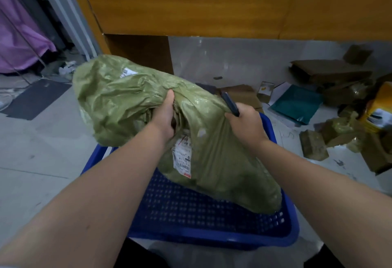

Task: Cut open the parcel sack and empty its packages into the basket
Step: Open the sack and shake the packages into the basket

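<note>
The bulging green sack (pixel 135 98) lies tilted across the blue basket (pixel 212 214), its contents hidden. The left hand (pixel 164 117) grips bunched sack fabric; the right hand (pixel 246 123) clutches fabric and a dark cutter (pixel 230 103). Cardboard boxes (pixel 331 72) litter the floor (pixel 38 151).

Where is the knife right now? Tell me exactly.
In the head view, right of centre: the dark knife is gripped in the right hand, against the green sack above the blue basket.
</note>
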